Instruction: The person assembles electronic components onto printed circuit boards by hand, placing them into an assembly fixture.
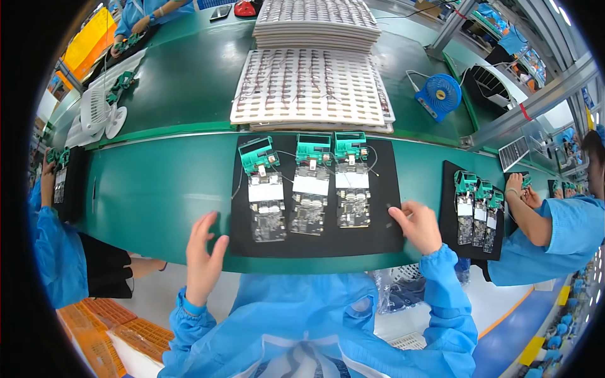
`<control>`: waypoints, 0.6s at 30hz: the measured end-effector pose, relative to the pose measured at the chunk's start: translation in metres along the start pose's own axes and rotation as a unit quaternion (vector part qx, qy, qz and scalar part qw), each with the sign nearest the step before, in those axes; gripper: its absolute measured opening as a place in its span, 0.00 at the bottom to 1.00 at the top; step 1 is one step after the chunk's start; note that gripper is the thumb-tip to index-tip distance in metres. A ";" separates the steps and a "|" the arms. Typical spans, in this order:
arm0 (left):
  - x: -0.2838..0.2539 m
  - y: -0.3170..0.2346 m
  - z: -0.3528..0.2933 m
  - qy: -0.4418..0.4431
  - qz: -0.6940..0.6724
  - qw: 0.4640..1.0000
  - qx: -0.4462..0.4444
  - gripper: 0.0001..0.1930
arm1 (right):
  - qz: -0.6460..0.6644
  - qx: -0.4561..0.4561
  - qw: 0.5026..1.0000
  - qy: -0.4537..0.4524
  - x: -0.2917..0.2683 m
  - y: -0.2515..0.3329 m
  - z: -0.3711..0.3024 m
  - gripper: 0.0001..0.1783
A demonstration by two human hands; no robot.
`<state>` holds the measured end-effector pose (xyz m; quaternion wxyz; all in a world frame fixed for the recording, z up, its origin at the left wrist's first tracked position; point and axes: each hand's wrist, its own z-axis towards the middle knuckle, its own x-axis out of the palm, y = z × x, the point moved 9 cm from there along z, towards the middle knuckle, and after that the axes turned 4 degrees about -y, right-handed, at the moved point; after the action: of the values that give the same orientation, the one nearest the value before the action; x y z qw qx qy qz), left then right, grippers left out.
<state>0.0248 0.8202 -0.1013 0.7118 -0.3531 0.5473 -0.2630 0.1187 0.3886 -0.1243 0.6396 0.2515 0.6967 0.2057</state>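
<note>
A black mat [309,247] lies in front of me on the green bench. Three circuit boards rest on it side by side, a left board [267,211], a middle board [309,205] and a right board [353,200]. Each has a green plastic housing at its far end and thin cables; the left one sits askew. My left hand [205,258] is off the mat's near left corner, fingers apart and holding nothing. At the mat's right edge is my right hand [419,227], its thumb over the edge and its fingers curled against it.
Stacked white trays [312,88] with rows of small wired parts stand beyond the mat. A blue fan [439,96] is at the far right, a white fan [96,112] at the far left. Another black mat [474,242] with boards lies at right, near a co-worker's hands [526,192].
</note>
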 end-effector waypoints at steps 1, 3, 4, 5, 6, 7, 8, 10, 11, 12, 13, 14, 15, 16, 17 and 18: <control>0.012 0.006 0.003 0.015 -0.042 0.999 -0.016 0.26 | -0.062 -0.048 0.994 -0.079 -0.018 0.015 0.005 0.16; 0.026 0.005 0.013 0.021 -0.069 0.997 -0.015 0.27 | -0.120 -0.084 0.977 -0.153 -0.042 0.052 0.017 0.13; 0.032 0.004 0.020 0.022 -0.092 0.995 -0.015 0.28 | -0.081 -0.135 0.975 -0.159 -0.042 0.074 0.028 0.12; 0.035 0.005 0.028 0.023 -0.093 0.995 -0.018 0.28 | -0.040 -0.187 0.968 -0.163 -0.041 0.097 0.040 0.11; 0.035 0.003 0.039 0.012 -0.092 0.996 -0.004 0.29 | -0.047 -0.212 0.964 -0.152 -0.034 0.122 0.052 0.10; 0.034 -0.002 0.053 0.002 -0.092 0.996 0.012 0.30 | -0.054 -0.235 0.960 -0.144 -0.029 0.146 0.066 0.09; 0.036 -0.012 0.066 0.015 -0.075 0.997 0.023 0.31 | -0.049 -0.280 0.946 -0.155 -0.020 0.164 0.084 0.09; 0.043 -0.036 0.092 0.010 -0.038 0.995 0.089 0.31 | -0.062 -0.309 0.935 -0.162 -0.009 0.188 0.122 0.10; 0.046 -0.051 0.099 0.001 0.003 0.989 0.149 0.31 | -0.077 -0.296 0.939 -0.155 -0.003 0.195 0.141 0.13; 0.051 -0.054 0.106 -0.003 -0.006 0.987 0.161 0.31 | -0.114 -0.275 0.943 -0.150 0.007 0.197 0.162 0.16; 0.059 -0.051 0.111 0.004 -0.012 0.986 0.168 0.31 | -0.151 -0.256 0.944 -0.144 0.014 0.201 0.178 0.20; 0.065 -0.050 0.116 0.012 -0.019 0.984 0.175 0.30 | -0.188 -0.192 0.961 -0.065 0.025 0.202 0.192 0.29; 0.069 -0.054 0.116 0.014 0.007 0.982 0.187 0.29 | -0.188 -0.192 0.961 -0.063 0.027 0.207 0.197 0.29; 0.072 -0.057 0.118 0.017 -0.006 0.982 0.187 0.29 | -0.217 -0.180 0.959 -0.043 0.033 0.207 0.201 0.31; 0.075 -0.060 0.119 0.020 -0.018 0.982 0.188 0.28 | -0.244 -0.167 0.955 -0.022 0.037 0.205 0.204 0.34; 0.079 -0.060 0.119 0.026 -0.022 0.982 0.184 0.27 | -0.245 -0.163 0.956 -0.021 0.036 0.207 0.209 0.34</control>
<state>0.1608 0.7492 -0.0828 0.7445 -0.2213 0.4999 -0.3833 0.3424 0.5667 -0.0476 0.7173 -0.0298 0.6802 0.1481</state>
